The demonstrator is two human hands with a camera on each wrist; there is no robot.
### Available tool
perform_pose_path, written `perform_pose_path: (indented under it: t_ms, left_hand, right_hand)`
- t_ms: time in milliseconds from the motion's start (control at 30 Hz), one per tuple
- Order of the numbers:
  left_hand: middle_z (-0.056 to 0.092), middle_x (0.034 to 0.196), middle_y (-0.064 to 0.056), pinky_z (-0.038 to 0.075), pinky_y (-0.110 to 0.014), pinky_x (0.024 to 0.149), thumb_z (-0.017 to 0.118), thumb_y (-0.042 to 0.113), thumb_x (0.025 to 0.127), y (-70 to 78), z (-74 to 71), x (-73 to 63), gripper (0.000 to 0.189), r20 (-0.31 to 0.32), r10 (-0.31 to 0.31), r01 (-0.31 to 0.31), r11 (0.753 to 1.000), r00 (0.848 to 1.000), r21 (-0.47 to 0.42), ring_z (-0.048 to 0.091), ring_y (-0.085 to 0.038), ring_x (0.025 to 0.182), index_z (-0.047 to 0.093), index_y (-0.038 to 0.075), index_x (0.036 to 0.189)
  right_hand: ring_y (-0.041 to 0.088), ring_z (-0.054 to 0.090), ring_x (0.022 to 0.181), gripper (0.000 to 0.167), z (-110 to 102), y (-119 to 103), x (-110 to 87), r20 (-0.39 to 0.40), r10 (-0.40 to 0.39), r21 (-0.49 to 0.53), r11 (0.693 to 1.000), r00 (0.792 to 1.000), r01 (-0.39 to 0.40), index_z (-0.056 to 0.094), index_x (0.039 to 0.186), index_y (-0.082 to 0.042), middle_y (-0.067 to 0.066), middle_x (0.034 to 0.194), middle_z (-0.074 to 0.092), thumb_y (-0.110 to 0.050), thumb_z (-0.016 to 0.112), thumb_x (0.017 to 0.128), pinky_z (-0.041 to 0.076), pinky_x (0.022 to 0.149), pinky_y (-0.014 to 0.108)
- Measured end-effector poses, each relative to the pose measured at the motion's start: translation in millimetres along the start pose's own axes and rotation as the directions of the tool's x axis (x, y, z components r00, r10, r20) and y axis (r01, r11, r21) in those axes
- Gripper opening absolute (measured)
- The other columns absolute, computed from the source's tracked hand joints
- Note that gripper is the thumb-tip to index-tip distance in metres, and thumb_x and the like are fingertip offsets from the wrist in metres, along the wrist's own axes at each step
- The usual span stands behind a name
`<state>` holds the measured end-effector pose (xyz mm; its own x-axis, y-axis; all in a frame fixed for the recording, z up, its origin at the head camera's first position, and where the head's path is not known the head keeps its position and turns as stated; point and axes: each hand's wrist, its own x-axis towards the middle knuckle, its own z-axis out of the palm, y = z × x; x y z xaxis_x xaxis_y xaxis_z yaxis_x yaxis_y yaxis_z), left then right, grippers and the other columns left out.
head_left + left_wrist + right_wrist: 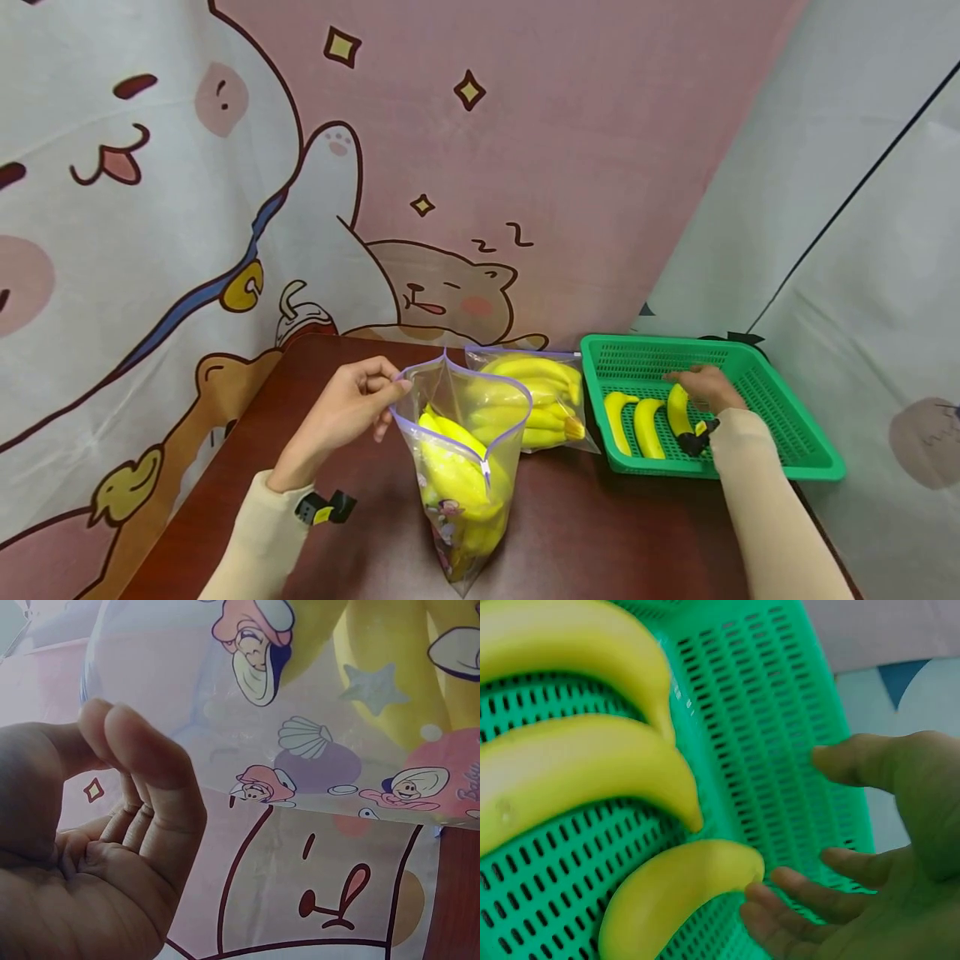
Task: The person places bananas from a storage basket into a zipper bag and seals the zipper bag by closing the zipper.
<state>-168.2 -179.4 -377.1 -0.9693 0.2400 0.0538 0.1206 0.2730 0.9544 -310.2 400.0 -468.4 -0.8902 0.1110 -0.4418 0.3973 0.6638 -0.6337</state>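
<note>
My left hand [348, 404] pinches the purple-edged rim of a clear zip bag [513, 442] between thumb and forefinger. The bag stands upright with its mouth spread, and several bananas [453, 479] are inside. Cartoon prints and the pinching fingertips [127, 739] show in the left wrist view. Over on the right, my right hand [705, 387] is inside a green basket [806, 442] with its fingers spread. Its fingertips are right at the end of the rightmost banana [679, 896]. Two more bananas, one in the middle [648, 429] and one at the left [619, 421], lie beside it.
Behind the open bag, a second zip bag [592, 437] full of bananas lies on the dark red table [600, 542], close to the basket's left wall. A printed cloth [562, 167] hangs along the back and sides of the table.
</note>
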Motion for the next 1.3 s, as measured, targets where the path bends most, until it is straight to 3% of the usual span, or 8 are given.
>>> perform_pose_path:
  t_ms: [67, 133, 200, 333, 433, 633, 1033, 1300]
  left_hand:
    - [0.055, 0.062, -0.009, 0.055, -0.037, 0.047, 0.068, 0.019, 0.099, 0.1, -0.1, 0.0, 0.02, -0.002, 0.001, -0.001, 1.0, 1.0, 0.001, 0.052, -0.018, 0.046, 0.061, 0.001, 0.1]
    - [0.055, 0.062, -0.009, 0.056, -0.038, 0.048, 0.069, 0.02, 0.099, -0.1, -0.6, -0.3, 0.019, -0.01, -0.008, 0.008, 1.0, 1.0, 0.008, 0.053, -0.019, 0.046, 0.062, 0.002, 0.099]
    - [0.056, 0.062, -0.009, 0.056, -0.039, 0.048, 0.069, 0.022, 0.099, -0.1, -1.0, -0.9, 0.019, -0.017, -0.015, 0.016, 1.0, 1.0, 0.017, 0.053, -0.019, 0.046, 0.062, 0.003, 0.099]
    - [0.056, 0.062, -0.009, 0.057, -0.042, 0.049, 0.068, 0.021, 0.1, 0.6, -1.8, -1.6, 0.017, -0.03, -0.024, 0.025, 0.999, 0.999, 0.033, 0.054, -0.02, 0.046, 0.063, 0.006, 0.099]
    - [0.056, 0.062, -0.009, 0.057, -0.041, 0.049, 0.067, 0.021, 0.1, 0.9, -2.2, -2.0, 0.017, -0.035, -0.026, 0.027, 0.999, 0.999, 0.036, 0.054, -0.021, 0.046, 0.063, 0.005, 0.1]
    - [0.055, 0.062, -0.008, 0.055, -0.037, 0.048, 0.069, 0.023, 0.099, -0.6, -2.7, -3.3, 0.023, -0.027, -0.015, 0.015, 0.999, 1.0, 0.031, 0.054, -0.02, 0.046, 0.062, 0.002, 0.1]
    - [0.056, 0.063, -0.009, 0.057, -0.052, 0.052, 0.068, 0.024, 0.1, -2.8, -2.5, -2.4, 0.018, -0.025, -0.011, 0.012, 0.999, 1.0, 0.032, 0.053, -0.019, 0.046, 0.063, 0.006, 0.1]
    - [0.055, 0.063, -0.01, 0.056, -0.039, 0.048, 0.068, 0.024, 0.1, -4.0, -2.6, -3.1, 0.02, -0.026, -0.007, 0.008, 0.999, 1.0, 0.035, 0.053, -0.019, 0.046, 0.063, 0.004, 0.1]
  right_hand:
    - [0.034, 0.059, 0.083, 0.096, 1.1, 2.9, 3.2, 0.023, 0.035, -0.031, 0.999, 0.999, -0.034, 0.004, 0.157, 0.015, 0.04, 0.116, 0.055, -0.043, 0.057, 0.101, 0.053, 0.087, 0.047]
    - [0.048, 0.058, 0.112, 0.097, 2.0, 3.8, 3.7, 0.048, 0.057, -0.051, 0.997, 0.997, -0.055, 0.006, 0.154, 0.02, 0.048, 0.148, 0.028, -0.039, 0.06, 0.099, 0.055, 0.094, 0.051]
    - [0.056, 0.044, 0.131, 0.096, 2.9, 4.1, 3.6, 0.061, 0.073, -0.06, 0.996, 0.995, -0.069, 0.01, 0.153, 0.021, 0.047, 0.156, 0.012, -0.036, 0.064, 0.098, 0.054, 0.101, 0.053]
    - [0.045, 0.057, 0.101, 0.078, 4.3, 5.9, 5.1, 0.047, 0.097, -0.165, 0.982, 0.994, -0.088, 0.038, 0.137, 0.024, 0.04, 0.116, 0.05, -0.035, 0.066, 0.096, 0.057, 0.083, 0.046]
    - [0.037, 0.059, 0.087, 0.071, 5.4, 7.7, 5.9, 0.03, 0.113, -0.268, 0.958, 0.993, -0.101, 0.05, 0.125, 0.023, 0.032, 0.097, 0.058, -0.039, 0.068, 0.095, 0.056, 0.075, 0.043]
    - [0.048, 0.06, 0.106, 0.078, 9.4, 11.9, 8.0, -0.003, 0.138, -0.333, 0.934, 0.99, -0.131, 0.047, 0.128, 0.026, 0.042, 0.126, 0.054, -0.039, 0.071, 0.093, 0.058, 0.083, 0.049]
    - [0.045, 0.062, 0.103, 0.072, 13.6, 20.9, 8.0, 0.005, 0.119, -0.249, 0.962, 0.993, -0.114, 0.05, 0.125, 0.024, 0.037, 0.117, 0.059, -0.037, 0.071, 0.093, 0.059, 0.074, 0.044]
    - [0.028, 0.058, 0.08, 0.05, 12.2, 23.3, 9.6, 0.008, 0.135, -0.196, 0.972, 0.991, -0.131, 0.064, 0.099, 0.011, 0.019, 0.089, 0.062, -0.039, 0.067, 0.095, 0.051, 0.065, 0.034]
